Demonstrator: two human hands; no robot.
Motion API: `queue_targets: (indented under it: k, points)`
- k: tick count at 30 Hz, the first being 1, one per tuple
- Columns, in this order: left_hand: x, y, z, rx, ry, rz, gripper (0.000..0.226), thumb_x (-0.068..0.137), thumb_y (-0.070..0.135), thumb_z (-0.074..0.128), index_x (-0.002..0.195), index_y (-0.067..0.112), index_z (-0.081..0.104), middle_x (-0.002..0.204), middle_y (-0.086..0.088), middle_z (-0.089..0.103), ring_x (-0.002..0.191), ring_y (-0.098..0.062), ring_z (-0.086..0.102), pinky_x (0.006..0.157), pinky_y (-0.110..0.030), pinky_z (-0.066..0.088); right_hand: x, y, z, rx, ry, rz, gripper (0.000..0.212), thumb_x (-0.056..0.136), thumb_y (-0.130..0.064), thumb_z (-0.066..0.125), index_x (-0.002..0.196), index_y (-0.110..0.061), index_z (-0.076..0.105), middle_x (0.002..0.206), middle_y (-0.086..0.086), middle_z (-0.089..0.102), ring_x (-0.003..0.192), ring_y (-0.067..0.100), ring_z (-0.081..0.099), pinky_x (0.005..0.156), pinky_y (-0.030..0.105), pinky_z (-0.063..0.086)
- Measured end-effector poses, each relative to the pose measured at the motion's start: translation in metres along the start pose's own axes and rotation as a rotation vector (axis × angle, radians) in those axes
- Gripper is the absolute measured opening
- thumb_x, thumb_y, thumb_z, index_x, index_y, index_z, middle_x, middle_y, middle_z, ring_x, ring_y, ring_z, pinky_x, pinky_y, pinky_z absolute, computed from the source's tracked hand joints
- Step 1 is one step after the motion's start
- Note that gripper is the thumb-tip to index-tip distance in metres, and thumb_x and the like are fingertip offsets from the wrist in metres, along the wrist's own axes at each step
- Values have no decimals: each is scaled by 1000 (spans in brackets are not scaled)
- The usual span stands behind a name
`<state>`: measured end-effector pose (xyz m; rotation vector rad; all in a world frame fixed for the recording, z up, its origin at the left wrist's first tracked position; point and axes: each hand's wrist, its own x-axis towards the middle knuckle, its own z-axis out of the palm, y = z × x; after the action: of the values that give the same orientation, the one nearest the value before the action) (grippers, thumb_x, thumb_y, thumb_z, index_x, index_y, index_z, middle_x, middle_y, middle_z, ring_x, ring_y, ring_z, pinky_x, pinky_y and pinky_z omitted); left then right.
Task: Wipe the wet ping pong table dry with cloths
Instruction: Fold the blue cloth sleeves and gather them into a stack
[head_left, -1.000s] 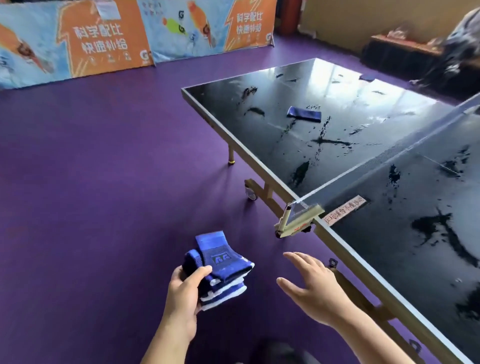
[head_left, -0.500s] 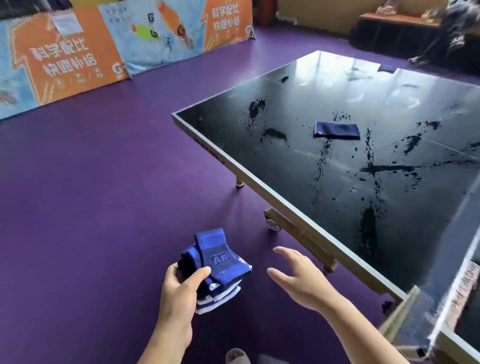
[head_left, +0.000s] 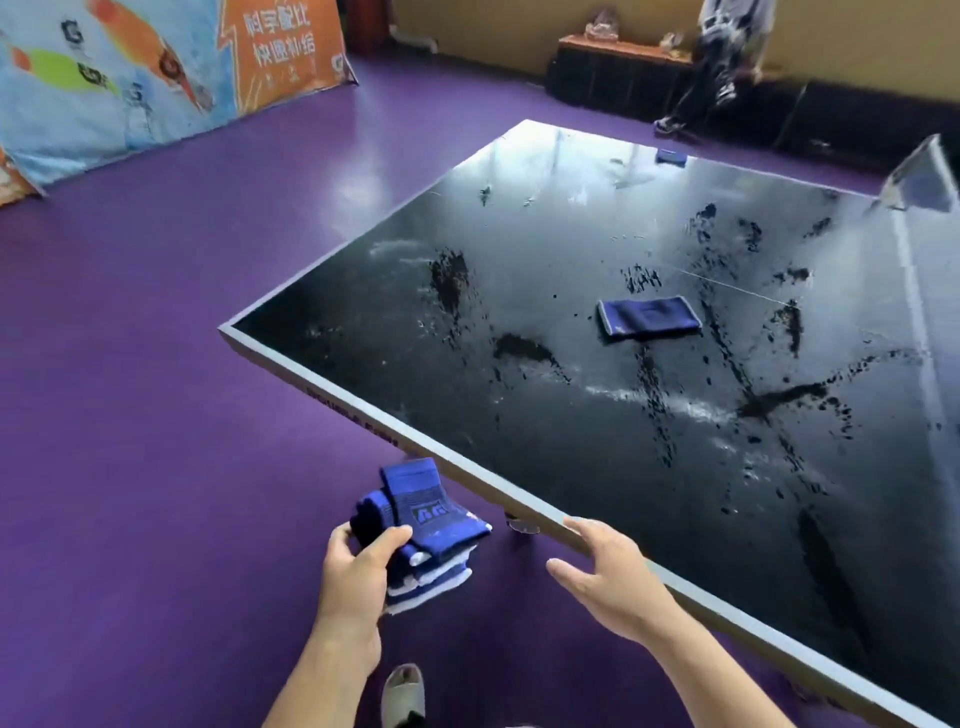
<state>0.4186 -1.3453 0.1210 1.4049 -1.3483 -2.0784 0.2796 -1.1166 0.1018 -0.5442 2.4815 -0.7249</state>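
Note:
The black ping pong table (head_left: 395, 441) fills the right side, its top streaked with water patches and droplets. My left hand (head_left: 358, 566) grips a stack of folded blue and white cloths (head_left: 426, 525) below the table's near edge. My right hand (head_left: 608, 577) hovers with fingers spread beside that edge, holding nothing. One folded blue cloth (head_left: 649, 318) lies on the wet top near the middle. Another small blue cloth (head_left: 671, 156) sits at the far edge.
Purple floor surrounds the table. An orange and blue banner barrier (head_left: 156, 78) stands at the far left. A low bench (head_left: 623, 67) and a person's legs (head_left: 711, 78) are at the back wall. The net (head_left: 919, 179) rises at the right. My sandalled foot (head_left: 402, 693) is below.
I have moved along the table toward its end, so the net has slid off to the right. Both hands are now close to the table's near edge, left still holding the stack.

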Motion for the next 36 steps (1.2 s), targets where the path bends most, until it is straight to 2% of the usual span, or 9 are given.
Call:
queue_targets:
  k: [5,10,15,18,22,27,29,32,36]
  points:
    - [94,73,61,89,-193,-37,27,88,11,71,112,18,59,99,-3,74,84,-24,70,72,-39,56,63,-26,-29,43,194,155,61,91,-43,65,146,-24,47,150,-11,47,142,10,38,117,33,32]
    - [150,89,118,159,-305,-134,33,87,10,72,118,14,60,105,-13,75,88,-30,70,74,-42,56,132,-5,-37,34,150,333,66,90,-49,63,148,-23,43,152,-8,45,142,15,38,115,38,35]
    - [200,110,178,278,-274,-158,30,88,7,71,117,12,62,92,-10,74,68,-23,67,52,-29,51,273,42,-102,-18,137,457,75,88,-57,61,150,-21,39,151,1,44,138,26,42,109,46,38]
    - [226,127,211,331,-262,-181,32,87,7,72,116,15,62,102,-10,76,81,-27,71,62,-33,53,357,69,-152,-15,215,555,78,87,-59,61,149,-18,37,148,7,45,135,33,44,106,49,41]
    - [264,142,255,359,-254,-186,30,88,8,71,116,15,62,107,-10,76,87,-27,73,64,-34,54,454,101,-201,-23,331,661,87,86,-60,60,153,-15,27,155,9,36,143,31,32,109,51,31]
    - [288,148,281,315,-199,-229,30,89,8,70,117,15,62,107,-7,75,82,-22,72,59,-30,53,507,127,-200,-63,200,812,113,77,-76,60,160,-20,7,167,5,8,153,27,5,115,58,16]
    - [293,144,284,308,-193,-258,30,89,8,70,117,16,63,108,-8,76,90,-28,73,66,-34,56,513,132,-192,-120,240,800,104,80,-74,58,158,-20,16,164,6,17,151,29,12,113,56,21]
    - [296,135,284,309,-194,-303,31,88,8,70,118,16,64,109,-10,76,99,-34,73,74,-40,57,518,137,-188,-212,359,732,70,89,-58,58,146,-22,42,146,5,41,136,30,33,103,47,33]
    - [292,126,277,282,-189,-316,31,88,8,70,118,15,63,109,-11,76,91,-30,72,72,-38,56,517,139,-194,-204,449,681,29,91,-29,57,119,-22,63,125,5,58,122,28,46,93,41,39]
